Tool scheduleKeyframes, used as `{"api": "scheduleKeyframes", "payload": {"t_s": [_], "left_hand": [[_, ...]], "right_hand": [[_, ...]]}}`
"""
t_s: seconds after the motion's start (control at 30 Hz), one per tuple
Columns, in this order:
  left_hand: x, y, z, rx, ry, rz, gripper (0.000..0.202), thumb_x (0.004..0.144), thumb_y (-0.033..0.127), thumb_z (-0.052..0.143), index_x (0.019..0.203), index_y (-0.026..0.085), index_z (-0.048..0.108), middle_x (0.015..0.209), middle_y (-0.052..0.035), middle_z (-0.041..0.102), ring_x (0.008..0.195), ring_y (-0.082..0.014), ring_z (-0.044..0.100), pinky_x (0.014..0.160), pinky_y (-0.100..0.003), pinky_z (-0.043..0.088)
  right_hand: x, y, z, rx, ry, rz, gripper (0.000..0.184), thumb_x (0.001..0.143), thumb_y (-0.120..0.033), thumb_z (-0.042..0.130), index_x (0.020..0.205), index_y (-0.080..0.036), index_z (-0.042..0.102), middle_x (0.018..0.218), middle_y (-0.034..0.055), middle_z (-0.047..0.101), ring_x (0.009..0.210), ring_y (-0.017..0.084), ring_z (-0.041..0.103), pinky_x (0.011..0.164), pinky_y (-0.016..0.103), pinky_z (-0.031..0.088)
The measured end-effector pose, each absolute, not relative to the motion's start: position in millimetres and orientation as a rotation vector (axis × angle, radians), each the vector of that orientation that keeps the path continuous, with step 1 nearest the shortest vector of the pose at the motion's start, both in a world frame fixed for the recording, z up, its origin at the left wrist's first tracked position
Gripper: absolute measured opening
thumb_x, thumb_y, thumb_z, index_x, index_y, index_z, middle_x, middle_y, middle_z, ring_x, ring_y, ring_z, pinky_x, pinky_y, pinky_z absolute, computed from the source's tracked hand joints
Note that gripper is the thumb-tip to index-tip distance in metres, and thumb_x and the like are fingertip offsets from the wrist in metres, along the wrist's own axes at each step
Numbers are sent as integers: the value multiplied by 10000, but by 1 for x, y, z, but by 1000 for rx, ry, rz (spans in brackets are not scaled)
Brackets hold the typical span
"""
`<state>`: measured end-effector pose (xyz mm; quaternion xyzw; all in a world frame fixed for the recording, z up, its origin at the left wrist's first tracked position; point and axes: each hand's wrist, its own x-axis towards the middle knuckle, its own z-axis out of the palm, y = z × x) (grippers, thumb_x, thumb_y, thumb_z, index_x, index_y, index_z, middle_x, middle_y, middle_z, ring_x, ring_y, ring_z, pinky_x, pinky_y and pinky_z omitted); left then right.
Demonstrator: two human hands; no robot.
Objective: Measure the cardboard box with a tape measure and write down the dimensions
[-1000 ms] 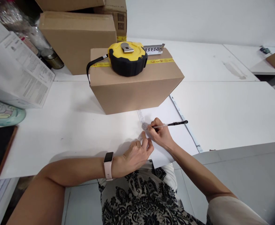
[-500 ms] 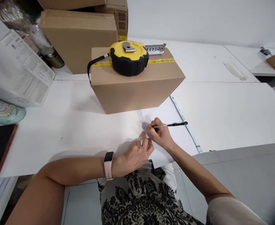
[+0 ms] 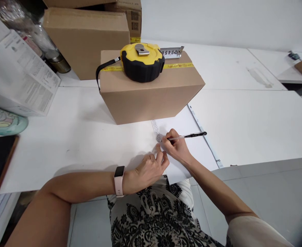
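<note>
My right hand (image 3: 176,145) is closed around a pen (image 3: 195,135) with a black cap end and a clear barrel. The pen's tip meets a white sheet of paper (image 3: 192,147) at the lower end of a column of small handwriting along its left edge. My left hand (image 3: 149,168) rests beside it, index finger extended onto the paper's left edge and the other fingers loosely bent. A cardboard box (image 3: 151,106) stands just beyond the hands, over the far part of the paper. On top lies a yellow and black tape measure (image 3: 142,63), its blade slightly out.
More cardboard boxes (image 3: 86,44) stand at the back left. Near them are a white printed box (image 3: 24,75), a jar (image 3: 58,61), a pale green patterned object (image 3: 5,120) and a phone (image 3: 0,161). The white table (image 3: 248,127) ends close to my lap.
The view has shifted very slightly. Both hands, the pen, the paper and the box keep their places.
</note>
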<state>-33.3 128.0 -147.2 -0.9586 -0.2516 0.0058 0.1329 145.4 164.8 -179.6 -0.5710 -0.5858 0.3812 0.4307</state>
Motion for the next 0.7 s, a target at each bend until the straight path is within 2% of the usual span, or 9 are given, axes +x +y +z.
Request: {"api": "scheduleKeyframes", "payload": {"t_s": [0.23, 0.7], "left_hand": [[-33, 129, -142, -2775, -707, 95, 426, 992, 189, 427, 1369, 60, 575, 1384, -295, 642, 653, -179, 626, 592, -308, 449], [-33, 128, -147, -2722, -699, 56, 420, 990, 179, 409, 1355, 73, 587, 1371, -285, 655, 640, -169, 627, 588, -300, 443]], "right_hand": [[146, 165, -181, -1426, -1419, 964, 257, 869, -309, 643, 746, -262, 422, 562, -80, 372, 499, 102, 333, 472, 266, 266], [146, 165, -179, -1440, -1442, 954, 260, 860, -292, 640, 733, -263, 415, 562, -74, 361, 498, 104, 324, 472, 274, 260]]}}
